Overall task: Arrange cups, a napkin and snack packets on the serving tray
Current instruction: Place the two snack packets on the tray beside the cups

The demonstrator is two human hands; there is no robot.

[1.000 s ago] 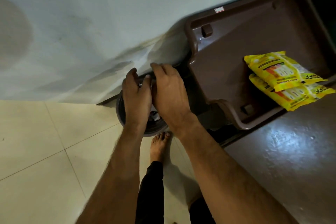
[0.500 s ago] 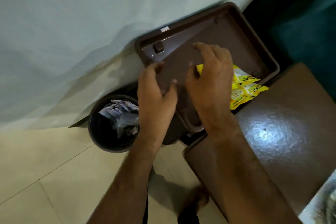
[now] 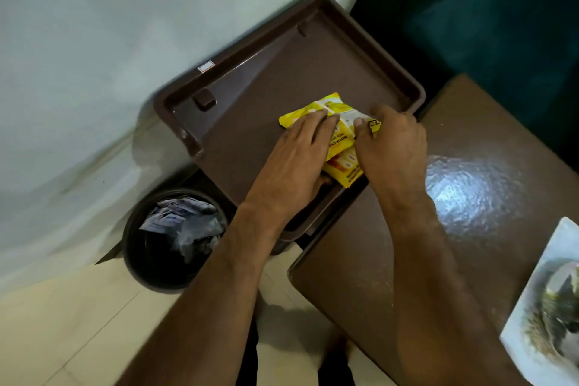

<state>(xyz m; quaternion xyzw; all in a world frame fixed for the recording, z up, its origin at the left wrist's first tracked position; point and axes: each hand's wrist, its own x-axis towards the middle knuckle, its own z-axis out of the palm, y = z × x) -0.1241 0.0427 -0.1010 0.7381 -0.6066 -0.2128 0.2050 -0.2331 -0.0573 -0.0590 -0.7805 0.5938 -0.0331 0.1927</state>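
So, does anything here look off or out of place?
Yes. The brown serving tray sits askew, overhanging the table edge above a waste bin. The yellow snack packets lie overlapped and crooked under the left hand and right hand.

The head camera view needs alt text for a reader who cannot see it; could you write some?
Both hands, left and right, rest on yellow snack packets in a brown serving tray. A dark bin stands on the floor below.
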